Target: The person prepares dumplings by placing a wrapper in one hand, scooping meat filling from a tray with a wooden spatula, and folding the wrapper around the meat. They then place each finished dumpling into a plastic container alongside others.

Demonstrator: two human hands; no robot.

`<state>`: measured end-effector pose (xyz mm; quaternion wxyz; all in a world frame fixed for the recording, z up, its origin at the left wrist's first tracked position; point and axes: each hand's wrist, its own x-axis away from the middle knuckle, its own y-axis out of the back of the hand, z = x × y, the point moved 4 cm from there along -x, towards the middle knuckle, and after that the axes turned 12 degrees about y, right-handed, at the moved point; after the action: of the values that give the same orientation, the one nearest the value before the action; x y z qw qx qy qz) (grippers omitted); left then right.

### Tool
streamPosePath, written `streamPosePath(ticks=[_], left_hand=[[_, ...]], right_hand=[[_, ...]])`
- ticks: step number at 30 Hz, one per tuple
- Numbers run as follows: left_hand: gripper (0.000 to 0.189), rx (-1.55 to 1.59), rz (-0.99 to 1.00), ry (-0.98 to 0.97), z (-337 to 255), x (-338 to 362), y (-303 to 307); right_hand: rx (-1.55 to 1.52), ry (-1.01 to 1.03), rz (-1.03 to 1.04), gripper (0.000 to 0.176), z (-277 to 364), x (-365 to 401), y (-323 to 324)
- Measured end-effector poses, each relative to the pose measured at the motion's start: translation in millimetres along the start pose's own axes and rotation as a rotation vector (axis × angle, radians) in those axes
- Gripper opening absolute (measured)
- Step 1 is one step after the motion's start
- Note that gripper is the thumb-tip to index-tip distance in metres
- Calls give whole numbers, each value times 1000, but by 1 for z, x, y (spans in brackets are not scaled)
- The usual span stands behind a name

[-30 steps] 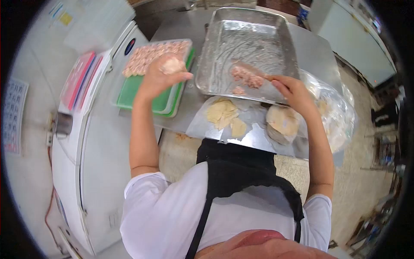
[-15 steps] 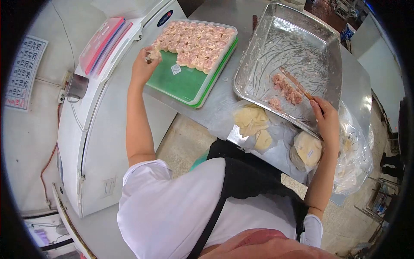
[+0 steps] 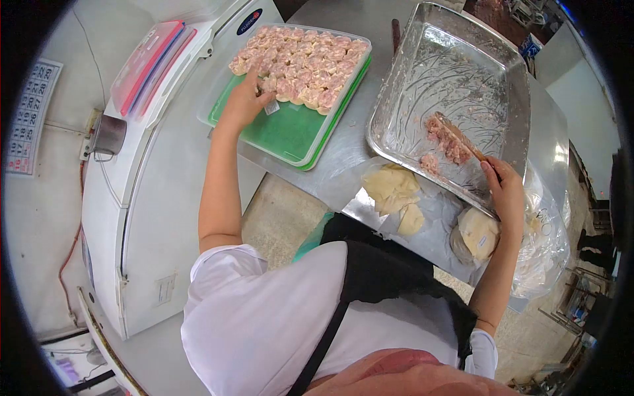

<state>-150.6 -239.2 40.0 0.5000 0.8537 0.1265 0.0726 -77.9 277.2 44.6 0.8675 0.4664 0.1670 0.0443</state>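
Observation:
My left hand (image 3: 246,100) is over the left end of the dumpling rows, its index finger and thumb apart and touching the dumplings (image 3: 307,63). These pinkish, pale-wrapped pieces stand packed in a clear tray with a green bottom (image 3: 284,135). My right hand (image 3: 505,188) grips a brown spatula (image 3: 462,137), whose blade rests against pink minced filling (image 3: 450,146) in a large metal pan (image 3: 422,72). Below the pan lie pale round wrappers (image 3: 393,188) on plastic.
A wrapped stack of wrappers (image 3: 477,232) and a clear plastic bag (image 3: 536,244) are near my right forearm. On the left stands a white freezer (image 3: 165,178) with pink folders (image 3: 148,66) and a metal cup (image 3: 109,134) on top.
My left hand has moved right and onto the dumpling rows, and the piece it pinched is no longer distinct in its fingers. My right hand still holds the spatula, now slightly lower.

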Motion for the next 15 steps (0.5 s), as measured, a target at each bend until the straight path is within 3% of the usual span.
streamPosePath(ticks=[3,7,8,9,10,12,15], left_hand=[[82,37,34,-92,-2,-4,1],[77,-5,59,-170,-16,14,10],[77,-5,80,-201,-27,26,11],[72,-77,-32,-314,-42,44,17],[66,-146,-148,-423,-56,63,25],[52,182,115,-402,-105,105,20],[39,369,483,-588,-143,150,-31]], right_hand=[[40,10,46,29,9,-3,3],[-83,-60,470,26,-5,-14,0],[-32,71,384,25,-7,-18,7],[24,205,301,24,-8,-20,14],[28,178,290,24,-11,-23,17],[469,280,217,23,1,-29,24],[639,396,283,24,38,-3,7]])
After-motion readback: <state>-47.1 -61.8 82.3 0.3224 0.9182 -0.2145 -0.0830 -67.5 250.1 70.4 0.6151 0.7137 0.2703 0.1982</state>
